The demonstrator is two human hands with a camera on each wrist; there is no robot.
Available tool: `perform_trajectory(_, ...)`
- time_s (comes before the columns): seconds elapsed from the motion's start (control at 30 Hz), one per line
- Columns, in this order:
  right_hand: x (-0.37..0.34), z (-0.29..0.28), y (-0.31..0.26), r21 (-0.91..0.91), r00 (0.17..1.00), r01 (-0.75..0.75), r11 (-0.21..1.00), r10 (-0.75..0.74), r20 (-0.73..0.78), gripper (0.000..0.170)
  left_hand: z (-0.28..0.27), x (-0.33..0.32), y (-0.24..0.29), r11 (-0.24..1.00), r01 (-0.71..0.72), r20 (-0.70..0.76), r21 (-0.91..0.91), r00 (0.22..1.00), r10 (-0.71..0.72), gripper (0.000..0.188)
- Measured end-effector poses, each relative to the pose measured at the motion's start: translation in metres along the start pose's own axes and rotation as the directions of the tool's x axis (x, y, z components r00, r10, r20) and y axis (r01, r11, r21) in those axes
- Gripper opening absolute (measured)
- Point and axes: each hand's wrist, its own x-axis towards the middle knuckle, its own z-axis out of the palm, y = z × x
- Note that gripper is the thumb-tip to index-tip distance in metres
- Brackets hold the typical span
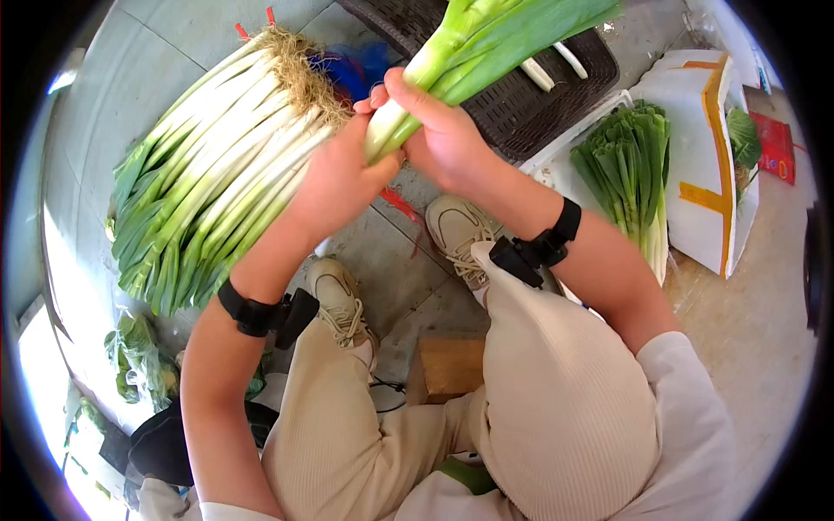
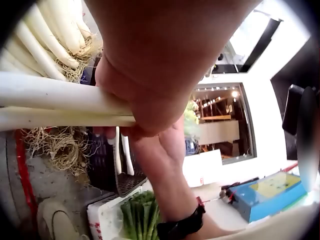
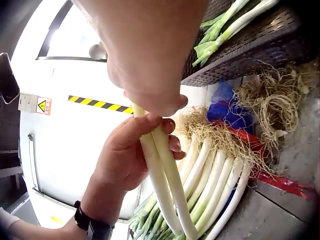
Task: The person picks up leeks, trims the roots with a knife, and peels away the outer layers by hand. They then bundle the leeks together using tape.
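Note:
Two leeks (image 1: 486,52) are held up in front of the person, their green leaves toward the top right of the head view. My left hand (image 1: 334,178) grips the pale stalks (image 3: 167,170), fingers wrapped round them in the right wrist view. Close beside it, my right hand (image 1: 443,135) grips the same leeks further toward the leaves. White stalk ends (image 2: 55,95) stick out from the left hand in the left wrist view. On the floor to the left lies a big pile of leeks (image 1: 217,165), with shaggy roots (image 1: 300,69) toward the hands.
A dark woven basket (image 1: 517,122) with a few trimmed leeks stands beyond the hands. To the right, a white foam box (image 1: 556,169) holds upright leeks (image 1: 625,165). Red strapping (image 1: 400,204) and trimmed roots (image 2: 57,152) lie on the floor. A wooden block (image 1: 452,365) sits between the legs.

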Motion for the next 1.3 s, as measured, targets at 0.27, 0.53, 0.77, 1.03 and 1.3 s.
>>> perform_trajectory(0.27,-0.006,-0.011,-0.011,-0.080,0.988,0.088,0.993,-0.076,0.133,0.056,0.009,-0.007,-0.016,0.995,-0.101,-0.063,-0.023,0.993,0.099,0.049)
perform_trajectory(0.53,-0.005,-0.024,-0.003,0.037,0.988,0.025,0.999,-0.030,0.154,0.074,0.010,-0.005,-0.023,0.975,-0.218,-0.065,-0.047,0.974,0.215,0.050)
perform_trajectory(0.77,0.002,-0.031,-0.006,0.053,0.949,-0.087,0.995,0.067,0.309,0.042,0.007,-0.006,-0.017,0.970,-0.230,-0.034,0.077,0.972,0.233,0.053)
perform_trajectory(1.03,-0.008,-0.031,-0.011,0.022,0.959,-0.118,0.993,0.108,0.261,0.015,0.004,-0.003,-0.017,0.985,-0.107,0.056,0.139,0.993,0.100,0.043)
perform_trajectory(1.3,-0.011,-0.029,-0.006,0.058,0.980,-0.088,0.994,0.076,0.184,0.012,0.003,0.001,-0.022,0.984,-0.106,0.063,0.146,0.993,0.097,0.035)
